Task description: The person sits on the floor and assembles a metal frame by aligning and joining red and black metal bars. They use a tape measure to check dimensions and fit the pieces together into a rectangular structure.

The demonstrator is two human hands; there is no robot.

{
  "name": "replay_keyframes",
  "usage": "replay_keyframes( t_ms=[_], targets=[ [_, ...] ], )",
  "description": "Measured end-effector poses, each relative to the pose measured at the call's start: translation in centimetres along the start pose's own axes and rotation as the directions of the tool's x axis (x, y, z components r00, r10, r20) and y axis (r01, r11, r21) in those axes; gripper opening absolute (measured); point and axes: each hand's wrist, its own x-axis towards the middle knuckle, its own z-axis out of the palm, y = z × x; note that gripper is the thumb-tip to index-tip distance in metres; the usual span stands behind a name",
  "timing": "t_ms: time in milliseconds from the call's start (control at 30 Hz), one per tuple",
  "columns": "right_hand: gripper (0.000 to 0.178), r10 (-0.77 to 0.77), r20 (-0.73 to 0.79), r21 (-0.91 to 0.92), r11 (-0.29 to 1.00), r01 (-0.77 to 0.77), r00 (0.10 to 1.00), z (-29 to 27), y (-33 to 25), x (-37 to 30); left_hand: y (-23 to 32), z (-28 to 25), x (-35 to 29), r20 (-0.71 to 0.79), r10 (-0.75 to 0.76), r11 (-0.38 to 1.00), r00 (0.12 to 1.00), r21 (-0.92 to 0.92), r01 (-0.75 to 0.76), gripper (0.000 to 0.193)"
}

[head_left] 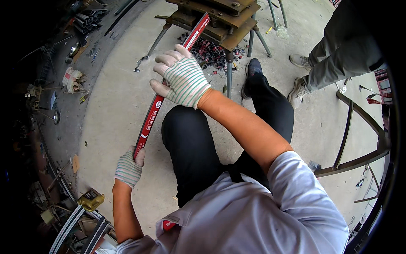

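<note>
A long, straight metal bar (151, 116) with a red printed face and dark edges slants across in front of me. Its far end rests in a rusty steel press-like fixture (237, 36) on legs. My left hand (130, 167), in a white knit glove with green stripes, is closed around the bar's near end. My right hand (184, 78), in a matching glove, lies over the bar farther up, with its fingers bent across it. The palm side is hidden, along with the stretch of bar under it.
Red and black scraps (207, 53) lie under the fixture. Another person's legs (338, 57) stand at the right, near a curved dark metal frame (363, 158). Metal pieces clutter the left side, with a yellow box-like object (91, 199) and bent strips (69, 226) below.
</note>
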Motion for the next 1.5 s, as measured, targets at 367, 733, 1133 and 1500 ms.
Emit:
replay_keyframes(
  t_ms=[367,733,1133,1500],
  targets=[
    [0.068,0.953,0.241,0.436,0.062,-0.898,0.183,6.5,9.3,-5.9,-2.6,4.1,6.3,0.170,-0.045,0.999,0.984,-0.020,0.049,0.045],
    [0.050,0.938,0.314,0.465,-0.017,-0.885,0.146,8.2,11.2,-5.9,-4.3,4.8,10.1,0.287,-0.080,0.956,0.955,-0.248,0.154,0.059],
    [0.058,0.958,0.262,0.259,0.043,-0.965,0.113,6.8,10.3,-4.4,-5.4,6.3,10.5,0.365,-0.090,0.906,0.927,-0.357,0.228,0.058],
    [0.060,0.955,0.259,0.299,0.065,-0.952,0.147,8.1,11.8,-5.2,-5.4,7.4,11.4,0.397,-0.104,0.873,0.912,-0.404,0.275,0.044]
  ],
)
